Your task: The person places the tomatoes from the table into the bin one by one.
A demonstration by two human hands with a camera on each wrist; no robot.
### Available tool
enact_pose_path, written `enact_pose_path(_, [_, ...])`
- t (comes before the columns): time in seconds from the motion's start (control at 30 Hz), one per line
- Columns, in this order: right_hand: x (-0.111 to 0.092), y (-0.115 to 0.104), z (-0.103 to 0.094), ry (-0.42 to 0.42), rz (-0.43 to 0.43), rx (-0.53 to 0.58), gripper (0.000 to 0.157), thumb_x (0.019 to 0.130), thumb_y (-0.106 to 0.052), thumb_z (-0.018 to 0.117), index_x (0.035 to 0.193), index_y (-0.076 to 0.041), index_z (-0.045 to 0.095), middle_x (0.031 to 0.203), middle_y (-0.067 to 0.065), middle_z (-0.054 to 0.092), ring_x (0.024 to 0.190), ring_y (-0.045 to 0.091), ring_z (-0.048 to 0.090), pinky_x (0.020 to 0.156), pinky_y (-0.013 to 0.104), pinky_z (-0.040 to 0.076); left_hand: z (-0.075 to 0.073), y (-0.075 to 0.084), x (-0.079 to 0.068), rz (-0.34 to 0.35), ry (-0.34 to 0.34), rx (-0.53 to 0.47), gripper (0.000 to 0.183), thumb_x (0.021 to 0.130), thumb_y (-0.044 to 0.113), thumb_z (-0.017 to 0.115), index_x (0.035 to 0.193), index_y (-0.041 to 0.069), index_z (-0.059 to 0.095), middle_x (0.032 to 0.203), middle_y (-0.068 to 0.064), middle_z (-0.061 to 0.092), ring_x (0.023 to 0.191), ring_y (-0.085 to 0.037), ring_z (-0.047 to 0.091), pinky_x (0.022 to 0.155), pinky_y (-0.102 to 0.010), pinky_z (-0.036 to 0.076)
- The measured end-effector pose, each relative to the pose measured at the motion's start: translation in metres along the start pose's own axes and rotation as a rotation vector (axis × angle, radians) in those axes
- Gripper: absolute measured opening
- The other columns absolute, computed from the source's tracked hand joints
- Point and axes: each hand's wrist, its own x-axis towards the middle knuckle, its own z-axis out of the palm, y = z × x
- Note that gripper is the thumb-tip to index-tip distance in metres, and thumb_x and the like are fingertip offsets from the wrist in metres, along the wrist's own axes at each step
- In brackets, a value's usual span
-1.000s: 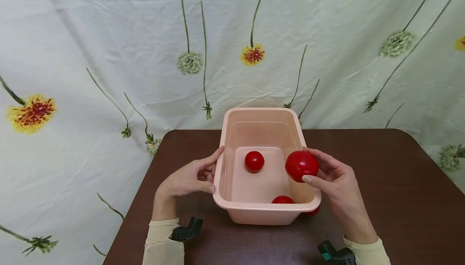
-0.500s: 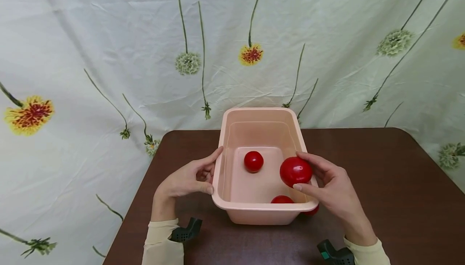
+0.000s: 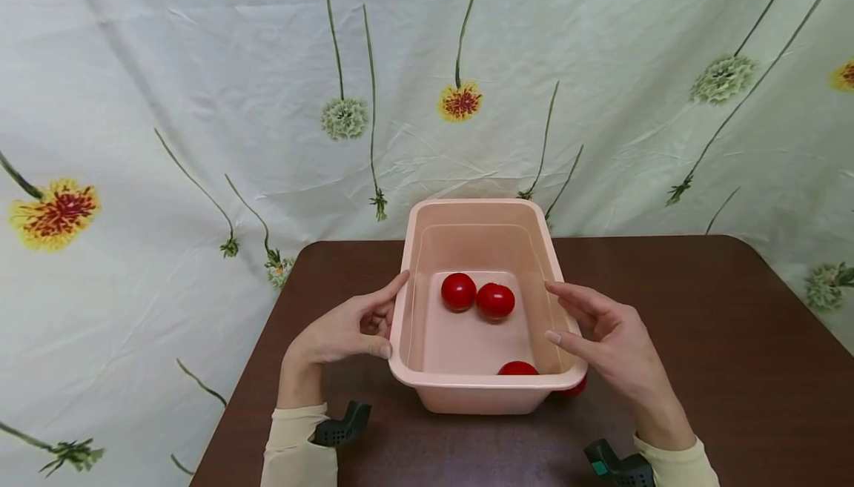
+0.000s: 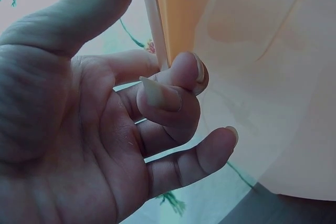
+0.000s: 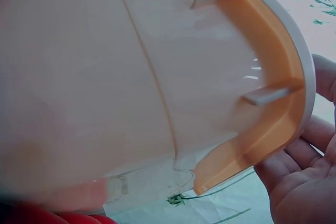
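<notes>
- In the head view, a pink basin (image 3: pixel 460 380) is standing on a dark brown table (image 3: pixel 707 339), its long sides running away from the person.
- On the basin's floor, around the middle, the left tomato (image 3: pixel 458 292) and the right tomato (image 3: pixel 495 301) are lying side by side, seemingly touching.
- The near tomato (image 3: pixel 518 368) is lying at the basin's close end, the front rim hiding its lower part.
- Outside, a red round thing (image 3: pixel 574 388) is showing below the rim's near right corner, mostly hidden by the basin.
- The left hand (image 3: pixel 343 331) is holding the basin's left side, thumb and forefinger spreading along the rim, other fingers curling in below.
- The right hand (image 3: pixel 617 335) is standing wide at the right rim, thumb and fingertips reaching just over the edge with a bare gap between them.
- Both hands are coming out of pale sleeves, and a flowered cloth (image 3: pixel 267 87) is hanging behind the table.
- In the left wrist view, the left hand's fingers are bending toward the basin's outer wall, a strip of rim running down to them.
- In the right wrist view, the basin's outer wall and ribbed rim are filling most of the space; the right hand is showing beyond the rim, partly cut off, while red shapes (image 5: pixel 58 217) are blurring along the bottom left.
</notes>
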Motion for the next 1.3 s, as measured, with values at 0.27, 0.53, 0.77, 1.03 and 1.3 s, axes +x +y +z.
enact_pose_path(0.27, [0.000,0.003,-0.006,-0.023,-0.004,0.242,0.047,0.087,0.007,0.066,0.132,0.005,0.054,0.126,-0.005,0.066,0.121,0.005,0.059,0.095,0.018,0.047,0.000,-0.001,0.000,0.004,0.001,0.017,0.105,0.079,0.038,0.079,0.157,0.012,0.014,0.091,-0.005,0.059,0.076,-0.006,0.054,0.067,-0.026,0.050])
enact_pose_path(0.53, [0.011,0.041,-0.033,-0.229,-0.277,0.716,0.047,0.091,0.024,0.034,0.134,0.012,0.048,0.133,0.015,0.061,0.126,0.027,0.058,0.105,0.034,0.045,0.001,0.000,0.000,-0.002,0.009,0.010,0.105,0.079,0.039,0.079,0.157,0.011,0.014,0.091,-0.005,0.060,0.076,-0.007,0.055,0.067,-0.026,0.051])
enact_pose_path(0.77, [0.011,0.078,-0.057,-0.320,-0.249,0.711,0.048,0.090,0.022,0.035,0.132,0.007,0.053,0.130,0.014,0.063,0.122,0.028,0.060,0.104,0.035,0.046,0.001,-0.001,0.000,0.003,0.011,0.028,0.106,0.078,0.040,0.079,0.156,0.010,0.015,0.090,-0.005,0.059,0.076,-0.007,0.054,0.066,-0.025,0.050])
enact_pose_path(1.03, [0.009,0.113,-0.063,-0.362,-0.083,0.606,0.047,0.089,0.018,0.043,0.128,-0.004,0.060,0.124,0.004,0.067,0.115,0.019,0.065,0.099,0.031,0.049,0.000,-0.001,-0.001,0.018,0.009,0.051,0.106,0.079,0.042,0.078,0.157,0.010,0.014,0.089,-0.004,0.058,0.075,-0.004,0.054,0.066,-0.024,0.049])
enact_pose_path(1.3, [0.006,0.143,-0.062,-0.429,0.043,0.540,0.048,0.090,0.010,0.051,0.127,-0.018,0.062,0.125,-0.005,0.066,0.113,0.012,0.066,0.094,0.026,0.051,-0.001,-0.001,0.000,0.019,0.000,0.041,0.106,0.079,0.039,0.079,0.157,0.010,0.014,0.090,-0.006,0.058,0.075,-0.005,0.054,0.067,-0.024,0.049])
